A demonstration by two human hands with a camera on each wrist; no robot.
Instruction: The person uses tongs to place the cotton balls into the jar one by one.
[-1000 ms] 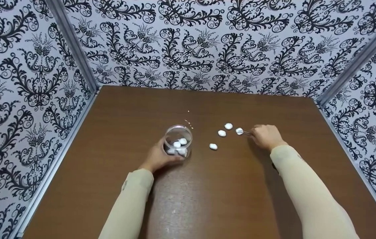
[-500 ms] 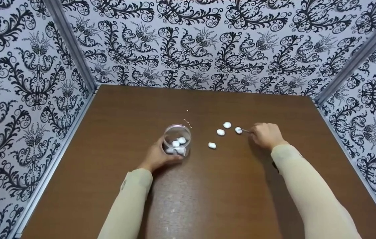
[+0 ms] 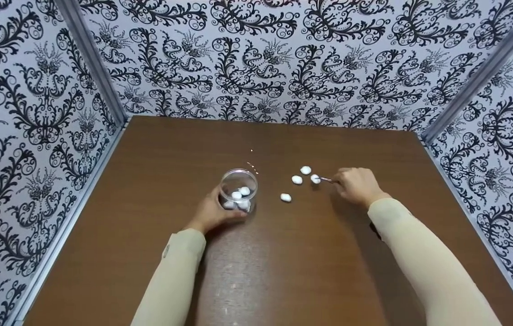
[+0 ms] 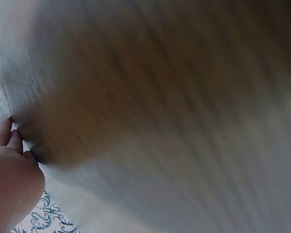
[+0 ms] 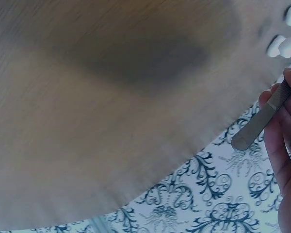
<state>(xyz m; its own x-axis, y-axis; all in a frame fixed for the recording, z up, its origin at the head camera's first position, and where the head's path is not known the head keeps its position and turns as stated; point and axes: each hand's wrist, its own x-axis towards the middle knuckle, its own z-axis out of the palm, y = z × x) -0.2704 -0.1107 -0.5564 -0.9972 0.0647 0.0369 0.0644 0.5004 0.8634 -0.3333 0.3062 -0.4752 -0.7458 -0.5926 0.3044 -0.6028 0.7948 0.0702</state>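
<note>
My left hand [image 3: 211,212] grips a clear round jar [image 3: 238,183] standing on the brown table [image 3: 283,271]; several white cotton balls [image 3: 240,194] lie inside it. My right hand [image 3: 355,184] pinches metal tweezers [image 3: 327,180], and their tips are at a cotton ball [image 3: 315,179]. Three more balls lie loose nearby: one behind [image 3: 305,170], one to the left [image 3: 297,179], one nearer the jar [image 3: 285,197]. In the right wrist view the tweezers [image 5: 262,119] run through my fingers [image 5: 281,145], with cotton balls [image 5: 283,47] beyond. The left wrist view shows only part of my left hand [image 4: 9,179] and blurred tabletop.
Walls papered in black-and-white scrollwork [image 3: 256,59] close the table in at the back, left and right. Small bright specks [image 3: 252,166] lie on the table behind the jar.
My right hand, with the tweezers and the ball at their tips, has shifted slightly left toward the other loose balls. The left hand and jar have stayed put.
</note>
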